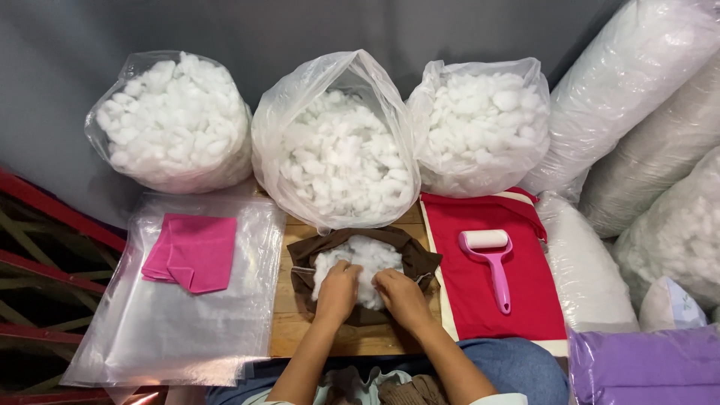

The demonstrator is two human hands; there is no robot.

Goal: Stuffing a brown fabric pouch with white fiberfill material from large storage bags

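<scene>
A brown fabric cover [409,255] lies open on a wooden board [300,322] in front of me, with white fibre stuffing [367,255] bulging from its mouth. My left hand [337,291] presses into the stuffing on its left side, fingers curled around a clump. Beside it, my right hand [401,296] pushes on the stuffing at the cover's near edge. Both hands are partly sunk in the white filling, so the fingertips are hidden.
Three clear bags of white stuffing stand behind: left [176,120], middle [337,142], right [484,124]. A pink lint roller [491,262] lies on a red cloth [517,300]. A folded pink cloth [193,251] rests on clear plastic sheets [172,330]. Large wrapped rolls [652,112] and a purple cushion [645,367] crowd the right.
</scene>
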